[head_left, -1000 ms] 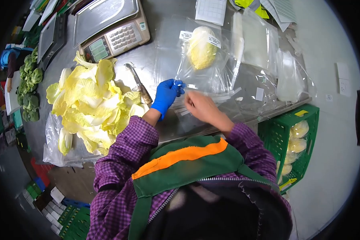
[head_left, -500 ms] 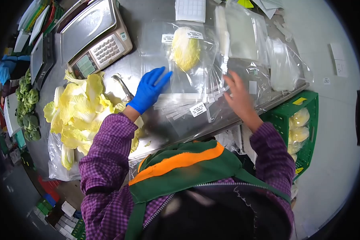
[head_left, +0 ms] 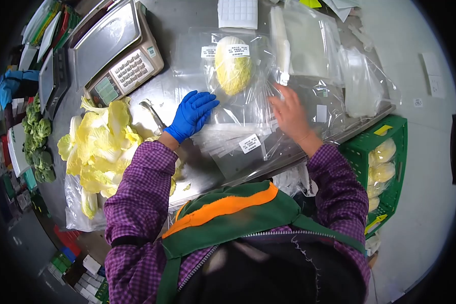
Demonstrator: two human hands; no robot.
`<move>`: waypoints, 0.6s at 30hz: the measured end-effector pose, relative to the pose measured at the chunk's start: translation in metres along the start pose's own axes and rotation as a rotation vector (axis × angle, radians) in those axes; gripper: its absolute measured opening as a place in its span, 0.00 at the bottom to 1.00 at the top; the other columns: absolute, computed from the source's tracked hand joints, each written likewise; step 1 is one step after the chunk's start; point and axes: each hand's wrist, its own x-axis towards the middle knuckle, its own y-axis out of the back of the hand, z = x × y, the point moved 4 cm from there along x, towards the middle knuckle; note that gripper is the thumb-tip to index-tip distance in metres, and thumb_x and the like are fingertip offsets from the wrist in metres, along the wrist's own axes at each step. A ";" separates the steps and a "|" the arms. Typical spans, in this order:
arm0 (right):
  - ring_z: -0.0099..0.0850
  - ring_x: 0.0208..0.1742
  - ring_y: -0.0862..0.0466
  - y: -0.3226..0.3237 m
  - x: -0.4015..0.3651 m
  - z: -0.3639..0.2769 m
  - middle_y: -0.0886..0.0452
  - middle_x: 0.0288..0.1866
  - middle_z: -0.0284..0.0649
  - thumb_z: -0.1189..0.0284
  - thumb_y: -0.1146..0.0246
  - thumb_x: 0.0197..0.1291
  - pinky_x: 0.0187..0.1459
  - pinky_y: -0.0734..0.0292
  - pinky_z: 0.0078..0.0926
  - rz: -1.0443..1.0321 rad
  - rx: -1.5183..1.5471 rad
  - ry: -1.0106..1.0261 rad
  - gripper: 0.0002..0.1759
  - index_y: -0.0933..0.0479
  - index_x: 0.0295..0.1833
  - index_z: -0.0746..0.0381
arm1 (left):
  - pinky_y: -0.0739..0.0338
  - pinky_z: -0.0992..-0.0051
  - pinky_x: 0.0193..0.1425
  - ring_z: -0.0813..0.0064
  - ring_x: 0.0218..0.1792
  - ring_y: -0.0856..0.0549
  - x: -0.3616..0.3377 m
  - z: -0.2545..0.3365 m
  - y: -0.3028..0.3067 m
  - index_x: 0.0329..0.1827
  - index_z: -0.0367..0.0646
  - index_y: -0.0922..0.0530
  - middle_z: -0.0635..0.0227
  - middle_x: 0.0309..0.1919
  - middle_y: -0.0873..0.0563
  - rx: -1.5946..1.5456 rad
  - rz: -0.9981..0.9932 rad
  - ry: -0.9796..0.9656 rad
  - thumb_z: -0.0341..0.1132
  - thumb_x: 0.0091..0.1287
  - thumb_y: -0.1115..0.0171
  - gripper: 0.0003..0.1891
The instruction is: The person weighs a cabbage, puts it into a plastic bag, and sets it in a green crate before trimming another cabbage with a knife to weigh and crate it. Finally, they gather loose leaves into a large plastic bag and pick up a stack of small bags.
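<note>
While a clear bag (head_left: pixel 230 112) holds napa cabbage (head_left: pixel 233 71) inward from the near edge of the bench (head_left: pixel 202 169), the left hand (head_left: pixel 191 115) flanks it, fingers narrow, right hand (head_left: pixel 290 114) opposite, fingers wider; green crate (head_left: pixel 358 159) holds bagged cabbages (head_left: pixel 383 173).

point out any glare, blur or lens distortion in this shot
Head view: fisheye bending with black corners; white glare on the scale pan and on the steel table; glints across the clear bag around the napa cabbage; print on the loose label too small to read.
</note>
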 end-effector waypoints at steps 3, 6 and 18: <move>0.42 0.64 0.31 -0.010 0.013 -0.025 0.29 0.62 0.41 0.79 0.40 0.49 0.63 0.35 0.37 -0.062 -0.099 0.176 0.11 0.23 0.41 0.59 | 0.37 0.59 0.65 0.59 0.58 0.26 0.002 0.000 0.000 0.57 0.48 0.24 0.63 0.55 0.22 -0.013 -0.020 -0.026 0.31 0.60 0.45 0.19; 0.42 0.65 0.32 -0.025 0.012 -0.008 0.29 0.63 0.40 0.79 0.41 0.48 0.65 0.38 0.37 -0.172 -0.070 0.250 0.15 0.24 0.44 0.58 | 0.35 0.61 0.65 0.57 0.57 0.24 -0.001 -0.006 0.001 0.55 0.47 0.23 0.62 0.54 0.20 -0.087 -0.015 -0.018 0.31 0.63 0.47 0.17; 0.39 0.64 0.30 -0.025 0.023 -0.020 0.23 0.57 0.39 0.80 0.40 0.54 0.64 0.35 0.36 -0.135 -0.060 0.268 0.12 0.26 0.45 0.60 | 0.29 0.79 0.55 0.80 0.44 0.19 0.001 -0.039 -0.004 0.51 0.37 0.21 0.68 0.43 0.15 -0.986 0.293 0.582 0.33 0.71 0.48 0.13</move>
